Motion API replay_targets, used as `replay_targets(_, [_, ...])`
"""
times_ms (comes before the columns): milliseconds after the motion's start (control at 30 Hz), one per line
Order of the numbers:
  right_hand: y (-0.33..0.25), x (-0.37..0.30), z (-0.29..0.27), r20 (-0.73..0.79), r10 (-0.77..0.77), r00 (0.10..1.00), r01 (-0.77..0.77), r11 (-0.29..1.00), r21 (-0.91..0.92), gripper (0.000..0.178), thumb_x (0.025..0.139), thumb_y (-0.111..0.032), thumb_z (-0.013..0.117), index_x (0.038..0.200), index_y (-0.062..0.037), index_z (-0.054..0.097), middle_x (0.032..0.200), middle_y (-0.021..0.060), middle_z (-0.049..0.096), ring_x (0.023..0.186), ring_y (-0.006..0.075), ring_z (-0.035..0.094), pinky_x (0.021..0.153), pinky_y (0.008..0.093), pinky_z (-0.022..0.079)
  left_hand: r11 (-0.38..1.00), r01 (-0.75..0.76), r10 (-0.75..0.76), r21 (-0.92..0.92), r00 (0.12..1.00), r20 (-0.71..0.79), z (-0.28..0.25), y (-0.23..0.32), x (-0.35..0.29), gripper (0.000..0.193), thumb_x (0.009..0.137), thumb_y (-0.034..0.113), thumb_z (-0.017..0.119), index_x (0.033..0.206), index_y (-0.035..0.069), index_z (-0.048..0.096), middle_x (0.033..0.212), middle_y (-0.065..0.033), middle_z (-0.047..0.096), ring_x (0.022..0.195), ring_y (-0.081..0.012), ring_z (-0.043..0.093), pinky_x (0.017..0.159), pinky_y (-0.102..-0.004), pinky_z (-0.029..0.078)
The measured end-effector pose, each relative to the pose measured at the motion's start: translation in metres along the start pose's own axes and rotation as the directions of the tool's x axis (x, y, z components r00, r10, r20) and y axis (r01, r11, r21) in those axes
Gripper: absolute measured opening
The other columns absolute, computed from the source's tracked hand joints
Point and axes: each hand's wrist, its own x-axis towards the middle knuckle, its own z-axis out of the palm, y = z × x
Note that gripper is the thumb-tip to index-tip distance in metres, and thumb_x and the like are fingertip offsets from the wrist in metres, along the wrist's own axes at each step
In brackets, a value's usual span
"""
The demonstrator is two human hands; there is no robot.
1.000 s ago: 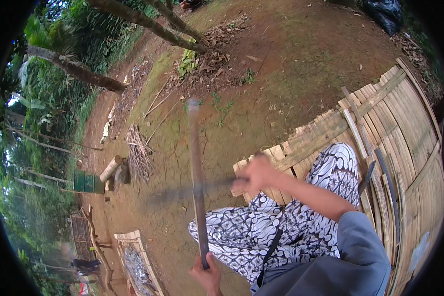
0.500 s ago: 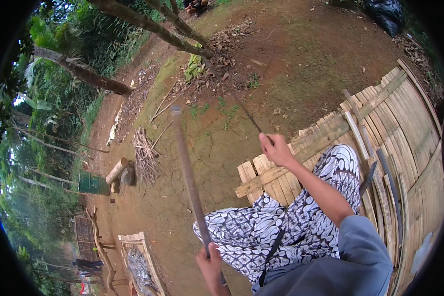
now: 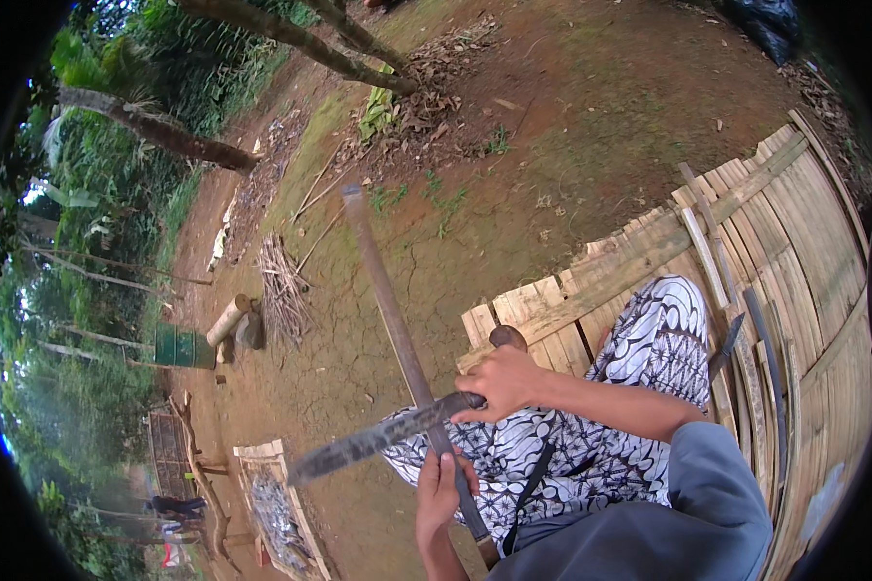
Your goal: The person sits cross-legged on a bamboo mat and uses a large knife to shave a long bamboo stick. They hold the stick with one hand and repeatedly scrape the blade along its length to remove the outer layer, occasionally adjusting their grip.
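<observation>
Shaving a long brown pole (image 3: pixel 397 320) with a machete (image 3: pixel 378 438), by the look of it: blade laid flat across the pole just above the lower grip, edge touching the wood. Pole slanting from the lap up and away over the bare dirt yard (image 3: pixel 513 194), far tip free in the air. Left hand (image 3: pixel 443 489) clenched round the pole's near end, knuckles up. Right hand (image 3: pixel 506 380) wrapped tight on the machete's dark handle, wrist over the patterned cloth (image 3: pixel 639 339) on the knee. Judged mid-stroke; next move likely calls for a firm left grip, a shallow blade angle, and the cut kept away from the lower fingers, which sit close under the blade. Seated at the front edge of a split-bamboo platform (image 3: pixel 775 223), loose slats (image 3: pixel 702 254) and a second dark blade (image 3: pixel 727 347) lying on it to the right. Out on the yard: bundle of thin sticks (image 3: pixel 281 290), short log (image 3: pixel 228 320), green box-like container (image 3: pixel 182 346) at the far left, no label readable. Woven tray (image 3: pixel 271 504) below. No signs or packages made out.
</observation>
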Motion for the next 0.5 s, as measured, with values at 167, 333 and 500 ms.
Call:
replay_targets(167, [-0.008, 0.000, 0.005, 0.038, -0.077, 0.996, 0.074, 0.996, 0.056, 0.056, 0.080, -0.066, 0.057, 0.076, -0.0102, 0.063, 0.063, 0.0080, 0.063, 0.055, 0.0294, 0.063, 0.046, 0.0393, 0.045, 0.980, -0.170, 0.162, -0.103, 0.984, -0.077, -0.004, -0.011, 0.012, 0.022, 0.101, 0.018, 0.047, 0.095, -0.001, 0.055, 0.073, -0.0106, 0.059, 0.052, -0.0142, 0.055, 0.045, -0.0257, 0.045])
replay_targets(333, [-0.006, -0.002, 0.006, 0.018, -0.069, 0.997, 0.065, 0.986, 0.154, 0.053, 0.079, -0.063, 0.060, 0.073, -0.0099, 0.062, 0.061, 0.0077, 0.062, 0.054, 0.0297, 0.062, 0.046, 0.0398, 0.044, 0.940, -0.067, 0.053, -0.334, 0.997, -0.050, -0.001, -0.014, 0.015, 0.025, 0.102, 0.019, 0.045, 0.113, -0.002, 0.053, 0.062, 0.0001, 0.041, 0.043, -0.0067, 0.034, 0.038, -0.0225, 0.031])
replay_targets(500, [-0.011, 0.000, -0.004, 0.142, -0.050, 0.989, 0.025, 0.984, 0.174, 0.054, 0.080, -0.062, 0.060, 0.068, -0.0091, 0.062, 0.056, 0.0104, 0.059, 0.054, 0.0314, 0.061, 0.047, 0.0410, 0.045, 0.999, -0.041, 0.036, -0.034, 0.988, -0.152, 0.027, 0.003, 0.008, 0.024, 0.104, 0.019, 0.038, 0.118, 0.004, 0.051, 0.061, 0.0049, 0.031, 0.044, -0.0034, 0.028, 0.038, -0.0209, 0.028])
